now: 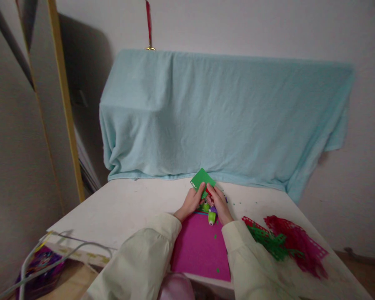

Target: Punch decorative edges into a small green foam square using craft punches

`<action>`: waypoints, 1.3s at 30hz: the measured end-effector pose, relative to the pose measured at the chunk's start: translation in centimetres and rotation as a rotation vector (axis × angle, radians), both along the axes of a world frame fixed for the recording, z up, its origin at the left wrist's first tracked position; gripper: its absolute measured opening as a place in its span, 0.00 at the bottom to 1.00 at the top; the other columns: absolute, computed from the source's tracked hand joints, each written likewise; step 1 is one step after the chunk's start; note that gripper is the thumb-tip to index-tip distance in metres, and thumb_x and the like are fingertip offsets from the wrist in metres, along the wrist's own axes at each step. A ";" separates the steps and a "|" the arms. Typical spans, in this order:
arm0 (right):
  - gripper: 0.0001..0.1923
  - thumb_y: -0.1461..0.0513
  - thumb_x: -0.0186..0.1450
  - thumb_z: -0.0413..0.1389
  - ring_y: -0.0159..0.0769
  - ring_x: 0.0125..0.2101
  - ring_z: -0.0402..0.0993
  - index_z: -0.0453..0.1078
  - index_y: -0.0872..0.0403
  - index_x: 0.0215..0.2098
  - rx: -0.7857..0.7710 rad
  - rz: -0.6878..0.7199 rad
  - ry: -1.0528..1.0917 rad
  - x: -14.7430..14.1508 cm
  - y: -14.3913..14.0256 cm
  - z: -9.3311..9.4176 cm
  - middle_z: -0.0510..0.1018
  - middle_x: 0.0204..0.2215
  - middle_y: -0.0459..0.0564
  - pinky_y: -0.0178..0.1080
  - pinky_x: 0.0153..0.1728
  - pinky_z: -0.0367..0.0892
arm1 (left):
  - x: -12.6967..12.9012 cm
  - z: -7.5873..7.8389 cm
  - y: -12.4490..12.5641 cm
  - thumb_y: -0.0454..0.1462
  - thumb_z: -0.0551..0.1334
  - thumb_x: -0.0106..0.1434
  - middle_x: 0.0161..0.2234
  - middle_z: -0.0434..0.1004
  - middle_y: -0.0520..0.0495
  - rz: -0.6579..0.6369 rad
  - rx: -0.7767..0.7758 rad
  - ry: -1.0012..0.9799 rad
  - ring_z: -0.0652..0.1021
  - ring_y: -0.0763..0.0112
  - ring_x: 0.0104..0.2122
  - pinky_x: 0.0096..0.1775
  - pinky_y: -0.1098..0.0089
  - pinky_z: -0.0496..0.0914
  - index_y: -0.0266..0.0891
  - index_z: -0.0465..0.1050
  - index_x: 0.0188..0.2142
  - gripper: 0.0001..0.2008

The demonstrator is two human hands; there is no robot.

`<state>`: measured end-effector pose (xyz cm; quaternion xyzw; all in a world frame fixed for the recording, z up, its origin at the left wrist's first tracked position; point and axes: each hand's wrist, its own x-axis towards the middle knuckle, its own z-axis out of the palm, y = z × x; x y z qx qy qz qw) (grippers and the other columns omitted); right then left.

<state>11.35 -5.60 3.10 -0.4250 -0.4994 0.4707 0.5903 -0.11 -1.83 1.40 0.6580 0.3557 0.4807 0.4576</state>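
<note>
My left hand [191, 203] pinches the lower edge of a small green paper card [201, 180] with a row of punched holes along one side. My right hand [219, 203] grips a small red punch tool [208, 191] against the card. Both hands hover above the far end of a magenta sheet [200, 248] lying on the white table [128, 208]. A small green punch [211, 217] and another green piece [205, 206] sit on the sheet just under my hands.
A heap of punched green strips [268, 241] and magenta strips [300, 246] lies right of my right sleeve. A light blue cloth [225, 116] drapes something behind the table. White cables [59, 250] and a purple bag [42, 266] sit at the left front corner.
</note>
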 end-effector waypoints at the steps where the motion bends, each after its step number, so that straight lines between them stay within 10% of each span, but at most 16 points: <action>1: 0.20 0.45 0.63 0.54 0.25 0.15 0.49 0.60 0.52 0.27 0.004 0.003 -0.002 0.0 0.0 0.0 0.57 0.14 0.37 0.32 0.17 0.44 | 0.0 0.0 0.0 0.56 0.46 0.65 0.16 0.61 0.54 -0.002 0.000 -0.012 0.63 0.76 0.19 0.25 0.75 0.59 0.36 0.65 0.26 0.27; 39: 0.17 0.47 0.58 0.59 0.29 0.18 0.60 0.69 0.52 0.30 0.020 -0.088 0.040 -0.3 -0.1 0.0 0.67 0.19 0.41 0.34 0.20 0.58 | -0.2 0.2 -0.5 0.60 0.41 0.64 0.11 0.58 0.54 -0.125 -0.103 0.045 0.60 0.78 0.13 0.19 0.74 0.53 0.36 0.65 0.20 0.34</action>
